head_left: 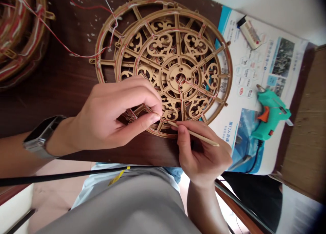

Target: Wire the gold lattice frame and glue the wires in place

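Note:
Gold round openwork frames (178, 69) lie stacked on the dark table, with red and white wires running along their rings and spokes. My left hand (124, 112), with a watch on its wrist, is over the lower left of the top frame, thumb and forefinger pinched at the rim; what is between the fingertips is too small to make out. Just right of it, my right hand (203, 149) is closed on a thin wooden stick (203, 138), whose tip rests near the frame's lower rim, close to the left fingertips.
More wired gold rings (38, 34) sit at the upper left, joined by a red and white wire. A printed sheet (244, 67) on the right bears a teal glue gun (271, 115) and a white-and-black lighter-like object (249, 32). Cardboard (303, 125) stands at the far right.

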A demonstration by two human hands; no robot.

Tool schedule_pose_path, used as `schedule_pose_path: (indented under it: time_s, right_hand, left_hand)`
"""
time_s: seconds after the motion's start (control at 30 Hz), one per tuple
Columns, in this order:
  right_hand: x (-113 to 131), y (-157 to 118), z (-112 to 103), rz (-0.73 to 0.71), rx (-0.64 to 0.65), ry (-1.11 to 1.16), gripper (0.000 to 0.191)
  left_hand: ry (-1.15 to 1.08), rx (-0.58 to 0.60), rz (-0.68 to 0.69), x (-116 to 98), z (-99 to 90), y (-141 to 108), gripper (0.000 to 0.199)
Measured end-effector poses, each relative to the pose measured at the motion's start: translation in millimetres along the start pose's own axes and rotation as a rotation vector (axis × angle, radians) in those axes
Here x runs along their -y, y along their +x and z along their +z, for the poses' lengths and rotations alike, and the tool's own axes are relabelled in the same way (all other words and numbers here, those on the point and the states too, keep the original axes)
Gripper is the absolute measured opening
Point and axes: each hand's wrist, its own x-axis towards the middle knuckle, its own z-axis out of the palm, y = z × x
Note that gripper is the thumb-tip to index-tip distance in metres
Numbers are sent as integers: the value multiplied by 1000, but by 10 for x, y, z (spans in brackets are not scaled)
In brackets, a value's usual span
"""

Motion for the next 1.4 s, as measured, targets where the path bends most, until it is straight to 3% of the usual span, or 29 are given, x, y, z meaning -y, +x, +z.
schedule_pose_path:
  time_s: [0.47,0.77,1.03,1.4]
  right_hand:
    - [-29,13,23,-80,33,37,23]
    - [-20,48,5,-78,58,81,25]
    - [-25,20,18,-59,16,62,22]
    - [-38,11,14,-100,54,41,24]
  left_hand:
    - [54,-72,-27,-7,13,-21,9]
    - [41,-24,4,25,45,-26,6]
    - [81,24,0,31,44,-24,23]
    - [103,11,13,61,92,-17,11]
